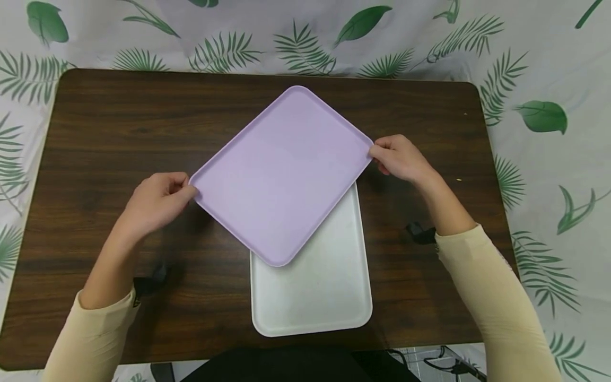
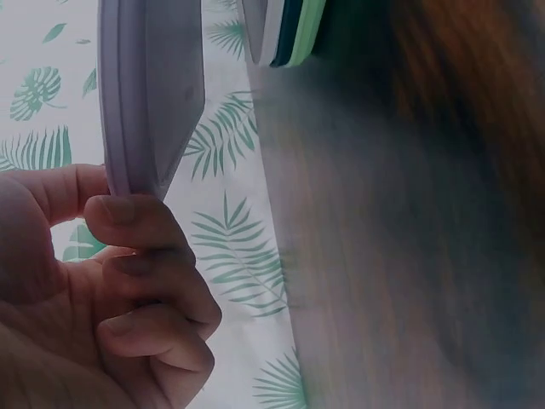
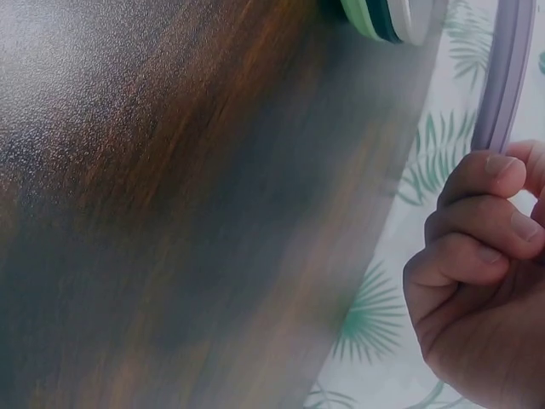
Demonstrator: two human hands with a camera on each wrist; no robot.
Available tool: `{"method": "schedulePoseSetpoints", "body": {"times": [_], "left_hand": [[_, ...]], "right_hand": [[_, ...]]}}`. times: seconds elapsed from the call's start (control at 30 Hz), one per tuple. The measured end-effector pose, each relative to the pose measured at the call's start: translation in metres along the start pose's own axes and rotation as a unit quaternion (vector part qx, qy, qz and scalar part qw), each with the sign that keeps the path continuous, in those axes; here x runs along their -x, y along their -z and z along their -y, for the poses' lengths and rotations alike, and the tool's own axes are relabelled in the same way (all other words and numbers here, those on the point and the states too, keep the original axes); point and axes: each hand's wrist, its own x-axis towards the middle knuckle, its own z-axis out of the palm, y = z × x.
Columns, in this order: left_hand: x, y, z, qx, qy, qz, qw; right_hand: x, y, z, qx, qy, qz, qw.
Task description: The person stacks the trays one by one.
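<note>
A lilac rectangular tray (image 1: 286, 175) is held by two opposite corners, turned diagonally. My left hand (image 1: 157, 201) pinches its left corner between thumb and fingers; the other fingers curl below, as the left wrist view shows of that hand (image 2: 145, 290). At the right corner my right hand (image 1: 401, 159) pinches the rim, its fingers (image 3: 464, 213) curled. Beneath the lilac tray lies a white tray (image 1: 315, 292), partly covered. Both wrist views show it topping a stack, with a dark tray (image 2: 290, 34) and a light green tray (image 2: 307, 34) under it. The lilac tray is raised apart from this stack.
The dark wood-grain table (image 1: 119, 122) extends around the trays. A white cloth with green leaf prints (image 1: 305, 48) surrounds it. Black straps (image 1: 153, 278) are at the wrists. Cables (image 1: 453, 366) lie below the front edge, where the person's dark clothing (image 1: 296, 366) shows.
</note>
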Motion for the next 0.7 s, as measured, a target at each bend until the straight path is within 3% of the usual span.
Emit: {"method": "schedulePoseSetpoints", "body": {"times": [0.43, 0.7], "left_hand": [[0.033, -0.015, 0.0, -0.005, -0.021, 0.03, 0.9993], [0.047, -0.022, 0.0, 0.001, -0.015, 0.045, 0.9989]], "right_hand": [[0.0, 0.003, 0.0, 0.007, 0.023, 0.045, 0.9987], [-0.003, 0.002, -0.001, 0.017, 0.028, 0.058, 0.9978]]}}
